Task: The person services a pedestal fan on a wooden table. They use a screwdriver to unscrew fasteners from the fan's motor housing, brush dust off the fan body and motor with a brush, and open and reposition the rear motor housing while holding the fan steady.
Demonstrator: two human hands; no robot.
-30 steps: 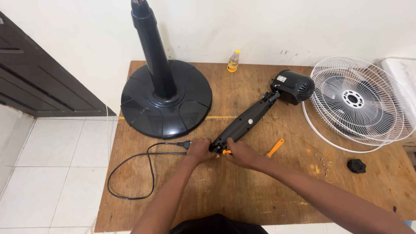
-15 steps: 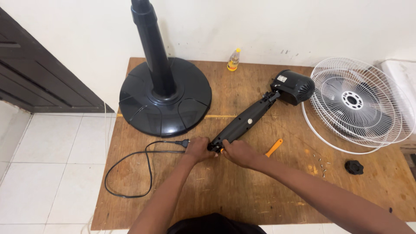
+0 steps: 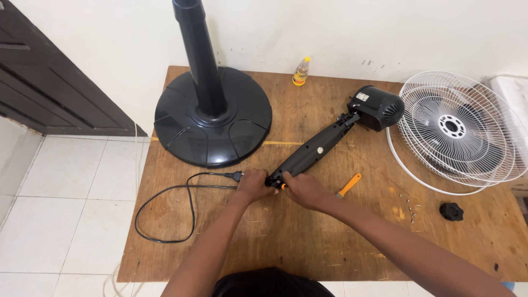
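Head view, from the left edge of the table [image 3: 308, 258] across to the right: a black power cord [image 3: 165, 212] loops near the left edge, partly hanging past it, and runs to the lower end of the fan neck. Behind it, toward the far left corner, stands the round black fan base [image 3: 242, 129] with its upright pole [image 3: 201, 60], bare at the top as far as the frame shows.

At the middle, the left hand [image 3: 254, 184] is closed around the lower end of the black fan neck [image 3: 313, 154], where the cord enters. The right hand [image 3: 302, 190] is closed just beside it on the same end; a small orange bit shows between the hands, too small to tell what it is. The neck lies slantwise, rising to the black motor housing [image 3: 377, 107] toward the far right.

By the far edge stands a small bottle [image 3: 300, 71] with a yellow cap, holding yellowish liquid. It is the only container here.

To the right of the hands lies an orange-handled tool [image 3: 348, 185], then a few loose screws [image 3: 410, 202], a black knob [image 3: 451, 211], and the white wire grilles [image 3: 456, 129] stacked at the right edge.

Judging by this, the fan lies in separate parts: base, neck with motor, and grilles all apart, screws loose.
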